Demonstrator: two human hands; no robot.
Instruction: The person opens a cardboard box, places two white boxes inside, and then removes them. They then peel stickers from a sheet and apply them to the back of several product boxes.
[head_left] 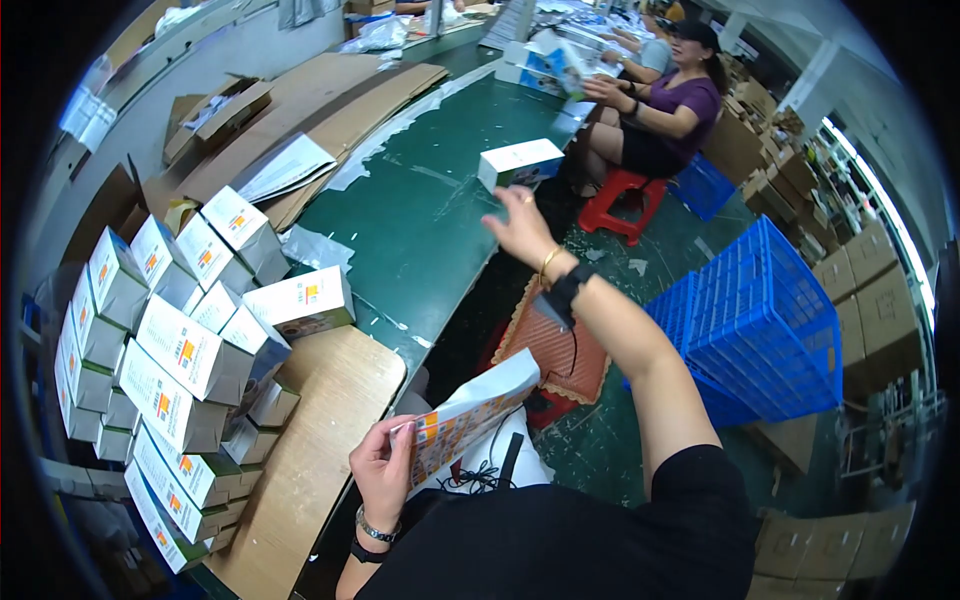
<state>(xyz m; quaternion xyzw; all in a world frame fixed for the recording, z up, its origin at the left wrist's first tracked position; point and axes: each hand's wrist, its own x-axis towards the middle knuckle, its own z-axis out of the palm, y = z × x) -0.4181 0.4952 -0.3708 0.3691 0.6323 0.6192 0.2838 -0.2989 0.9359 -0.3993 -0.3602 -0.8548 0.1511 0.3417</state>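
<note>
Green conveyor belt (420,215) runs from the centre of the frame to the upper middle, with a tan wooden board (320,430) at its near end and flattened brown cardboard sheets (330,110) along its left edge. Your right hand (520,225), centre frame, is spread with fingers apart, just below one closed white rectangular carton (520,163) lying on the belt; I cannot tell whether it touches it. Your left hand (383,470), lower centre, pinches a flat white-and-orange printed carton blank (465,420) by its lower end. Judgement: release the closed carton square on the belt, clear of the edge, and keep the blank unbent. Count: one carton on the belt, one blank in hand, roughly twenty white cartons stacked (180,370) at left, one blue plastic crate (760,320) at right, one red stool (622,200) under a seated co-worker (670,105).
</note>
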